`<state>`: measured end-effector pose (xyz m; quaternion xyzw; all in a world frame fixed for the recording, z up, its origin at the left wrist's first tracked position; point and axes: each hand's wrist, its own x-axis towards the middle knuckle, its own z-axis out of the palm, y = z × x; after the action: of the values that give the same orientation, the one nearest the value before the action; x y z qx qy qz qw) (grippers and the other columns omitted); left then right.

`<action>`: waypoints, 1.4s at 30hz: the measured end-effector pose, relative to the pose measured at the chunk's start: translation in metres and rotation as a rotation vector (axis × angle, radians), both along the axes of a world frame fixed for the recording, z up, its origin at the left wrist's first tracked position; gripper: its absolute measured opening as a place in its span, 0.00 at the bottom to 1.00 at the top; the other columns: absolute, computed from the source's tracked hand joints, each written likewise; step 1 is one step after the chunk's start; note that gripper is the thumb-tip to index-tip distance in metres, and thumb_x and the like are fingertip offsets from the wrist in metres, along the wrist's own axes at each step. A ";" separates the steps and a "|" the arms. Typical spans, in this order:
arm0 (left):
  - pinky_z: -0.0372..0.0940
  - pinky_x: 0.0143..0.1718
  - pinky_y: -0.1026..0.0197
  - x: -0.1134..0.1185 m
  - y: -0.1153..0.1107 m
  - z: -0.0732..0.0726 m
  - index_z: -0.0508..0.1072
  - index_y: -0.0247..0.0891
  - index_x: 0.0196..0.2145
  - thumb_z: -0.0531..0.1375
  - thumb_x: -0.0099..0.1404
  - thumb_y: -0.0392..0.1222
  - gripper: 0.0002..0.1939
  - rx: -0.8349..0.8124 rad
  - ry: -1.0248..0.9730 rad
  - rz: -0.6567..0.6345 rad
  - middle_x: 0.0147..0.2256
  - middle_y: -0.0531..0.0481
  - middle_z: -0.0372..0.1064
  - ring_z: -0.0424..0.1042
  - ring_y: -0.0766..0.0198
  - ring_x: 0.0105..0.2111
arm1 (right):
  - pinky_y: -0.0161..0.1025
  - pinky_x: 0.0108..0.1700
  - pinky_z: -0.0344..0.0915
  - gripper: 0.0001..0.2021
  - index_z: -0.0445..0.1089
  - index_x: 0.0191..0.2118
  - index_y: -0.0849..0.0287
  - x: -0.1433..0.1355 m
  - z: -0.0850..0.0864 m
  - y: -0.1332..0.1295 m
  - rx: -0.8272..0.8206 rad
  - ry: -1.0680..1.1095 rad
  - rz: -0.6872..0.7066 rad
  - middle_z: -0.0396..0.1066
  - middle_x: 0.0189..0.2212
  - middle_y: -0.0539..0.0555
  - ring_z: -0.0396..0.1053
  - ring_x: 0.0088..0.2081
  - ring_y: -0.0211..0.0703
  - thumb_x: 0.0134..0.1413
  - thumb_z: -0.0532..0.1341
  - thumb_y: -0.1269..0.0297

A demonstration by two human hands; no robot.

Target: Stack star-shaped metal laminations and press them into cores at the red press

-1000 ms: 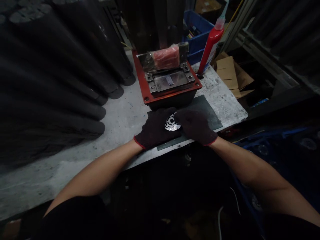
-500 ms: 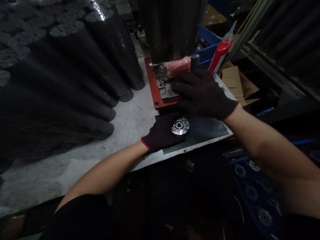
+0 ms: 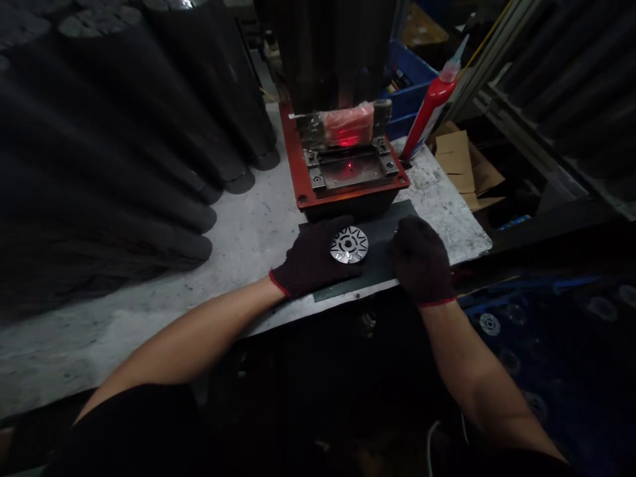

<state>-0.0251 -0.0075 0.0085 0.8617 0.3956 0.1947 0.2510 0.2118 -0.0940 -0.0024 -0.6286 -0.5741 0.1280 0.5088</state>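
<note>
My left hand, in a dark glove with a red cuff, grips a round slotted metal disc by its left side. The disc lies face up above a dark green mat. At the mat's right side is my right hand, gloved the same way, its fingers curled. A small pale glint shows at its fingertips, too small to name. Just beyond the hands stands a red-based fixture with a bare metal plate, on which a red light spot shines. A pink plastic-wrapped block sits behind the plate.
Tall dark cylinders crowd the table's left side. A red bottle with a clear nozzle leans at the right, before a blue bin. An open cardboard box lies beyond the table edge. More discs lie in a blue tray at lower right.
My right hand has drawn back from the fixture's plate to the right of the mat, its fingers now curled. A red light spot now shows on the uncovered plate. My left hand still holds the disc.
</note>
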 end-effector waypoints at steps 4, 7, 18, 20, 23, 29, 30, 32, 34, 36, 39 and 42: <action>0.73 0.73 0.42 -0.001 0.003 -0.006 0.75 0.45 0.74 0.84 0.59 0.56 0.50 -0.007 -0.020 -0.031 0.67 0.44 0.79 0.79 0.42 0.66 | 0.50 0.54 0.81 0.15 0.86 0.44 0.51 -0.010 0.007 0.005 -0.116 0.045 0.051 0.85 0.41 0.52 0.84 0.45 0.50 0.77 0.61 0.54; 0.72 0.75 0.42 0.002 0.003 -0.002 0.76 0.44 0.74 0.83 0.61 0.57 0.48 -0.016 -0.016 -0.029 0.67 0.43 0.79 0.79 0.41 0.66 | 0.51 0.54 0.82 0.18 0.86 0.41 0.53 -0.017 0.009 0.020 -0.179 -0.078 0.161 0.86 0.39 0.54 0.85 0.46 0.54 0.79 0.60 0.56; 0.73 0.71 0.41 0.002 0.001 0.003 0.76 0.46 0.73 0.82 0.64 0.55 0.44 -0.031 -0.039 -0.082 0.68 0.42 0.78 0.78 0.42 0.67 | 0.61 0.65 0.78 0.17 0.81 0.64 0.54 -0.008 0.084 0.040 0.002 -0.678 0.396 0.84 0.61 0.62 0.81 0.61 0.64 0.79 0.63 0.58; 0.72 0.72 0.40 0.001 0.000 0.002 0.74 0.44 0.75 0.84 0.61 0.59 0.50 -0.020 -0.015 -0.094 0.70 0.41 0.75 0.75 0.39 0.69 | 0.67 0.75 0.68 0.22 0.78 0.69 0.53 -0.005 0.102 0.070 0.087 -0.764 0.338 0.78 0.70 0.63 0.74 0.70 0.68 0.77 0.67 0.54; 0.69 0.73 0.36 0.002 -0.003 0.006 0.74 0.45 0.76 0.84 0.57 0.66 0.56 0.012 0.072 -0.050 0.73 0.38 0.72 0.71 0.33 0.71 | 0.67 0.78 0.60 0.18 0.81 0.62 0.53 0.002 0.113 0.111 0.048 -0.842 0.471 0.78 0.69 0.58 0.70 0.73 0.66 0.77 0.67 0.50; 0.73 0.68 0.39 0.008 -0.006 0.016 0.75 0.48 0.75 0.82 0.62 0.64 0.50 0.012 0.161 -0.025 0.68 0.40 0.76 0.76 0.36 0.66 | 0.58 0.56 0.78 0.25 0.83 0.43 0.51 -0.001 0.063 0.075 0.250 -0.311 0.034 0.82 0.39 0.58 0.81 0.46 0.56 0.82 0.52 0.45; 0.73 0.68 0.40 0.008 -0.005 0.015 0.75 0.48 0.75 0.81 0.63 0.63 0.49 0.003 0.149 -0.027 0.67 0.41 0.77 0.77 0.38 0.65 | 0.56 0.50 0.79 0.26 0.82 0.44 0.52 -0.002 0.049 0.059 0.233 -0.131 -0.114 0.81 0.37 0.58 0.80 0.42 0.55 0.82 0.50 0.47; 0.73 0.67 0.42 0.006 -0.003 0.011 0.75 0.49 0.75 0.82 0.62 0.60 0.49 -0.005 0.119 -0.027 0.66 0.42 0.78 0.78 0.39 0.64 | 0.51 0.40 0.77 0.21 0.81 0.46 0.54 0.002 0.026 0.027 0.087 -0.066 -0.188 0.80 0.36 0.58 0.78 0.35 0.52 0.78 0.53 0.50; 0.73 0.68 0.43 0.003 -0.001 0.006 0.75 0.49 0.75 0.83 0.61 0.60 0.50 0.004 0.092 -0.024 0.67 0.42 0.78 0.78 0.39 0.65 | 0.50 0.38 0.76 0.11 0.81 0.45 0.53 0.007 0.012 0.004 -0.040 -0.117 -0.106 0.81 0.39 0.61 0.77 0.36 0.53 0.67 0.65 0.54; 0.72 0.69 0.43 0.001 -0.001 0.003 0.74 0.49 0.76 0.83 0.61 0.60 0.50 0.017 0.071 -0.021 0.67 0.41 0.77 0.78 0.39 0.65 | 0.48 0.35 0.74 0.10 0.82 0.45 0.52 0.010 0.006 -0.010 -0.100 -0.097 -0.051 0.80 0.38 0.59 0.75 0.34 0.51 0.63 0.68 0.56; 0.72 0.68 0.43 0.001 0.000 0.000 0.75 0.51 0.75 0.83 0.61 0.60 0.50 0.019 0.087 -0.005 0.67 0.41 0.77 0.77 0.39 0.65 | 0.42 0.29 0.67 0.14 0.82 0.50 0.53 0.008 0.011 -0.016 -0.198 0.177 -0.076 0.74 0.29 0.50 0.67 0.26 0.44 0.67 0.64 0.54; 0.73 0.67 0.42 0.002 0.001 0.001 0.76 0.52 0.74 0.82 0.60 0.62 0.49 0.025 0.108 0.009 0.67 0.41 0.77 0.78 0.38 0.64 | 0.40 0.34 0.69 0.15 0.84 0.47 0.54 0.002 0.025 -0.016 -0.326 0.339 -0.047 0.77 0.30 0.49 0.72 0.31 0.44 0.60 0.68 0.53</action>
<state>-0.0227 -0.0070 0.0098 0.8723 0.4097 0.1540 0.2178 0.2136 -0.1096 0.0228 -0.6853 -0.4374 0.3108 0.4924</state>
